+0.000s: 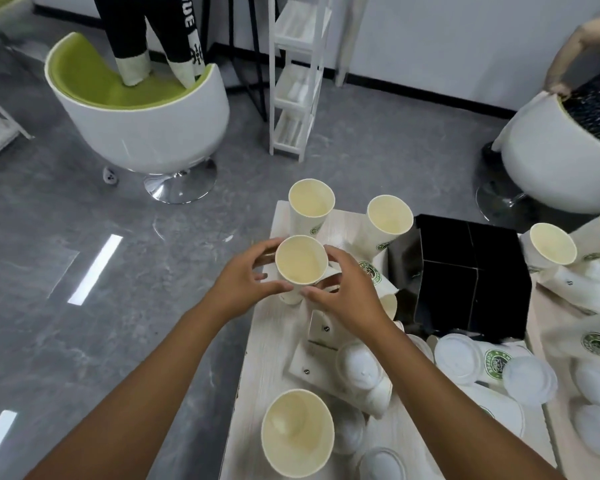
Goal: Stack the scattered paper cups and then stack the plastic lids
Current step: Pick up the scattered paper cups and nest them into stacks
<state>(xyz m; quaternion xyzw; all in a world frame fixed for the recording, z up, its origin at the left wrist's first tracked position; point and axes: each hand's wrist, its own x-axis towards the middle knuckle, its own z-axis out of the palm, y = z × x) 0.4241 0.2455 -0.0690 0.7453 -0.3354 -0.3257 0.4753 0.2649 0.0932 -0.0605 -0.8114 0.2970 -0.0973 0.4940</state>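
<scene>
From the head view, the stacking looks barely begun. On the pale wood-grain bench [267, 358] cream paper cups stand apart and upright: one at twelve o'clock of the hands [310, 204], one at one o'clock [388, 216], one at three o'clock [551, 244], and a large one near the front edge at six o'clock [297, 433]. Others with green logos lie on their sides by the black folded box [471, 271]. The white plastic lids [454, 355] lie loose at four to five o'clock, a few overlapping but none in a proper pile. So nearly all cups and every lid are left to do, as I judge it.

The left hand [246, 275] and right hand [343, 289] together cup one upright cream paper cup [300, 261] at the bench's far left part. Both curl around its wall, fingers behind and thumbs in front, clamped on it from either side. Whether it already sits inside another cup cannot be told; its lower part is hidden.
</scene>
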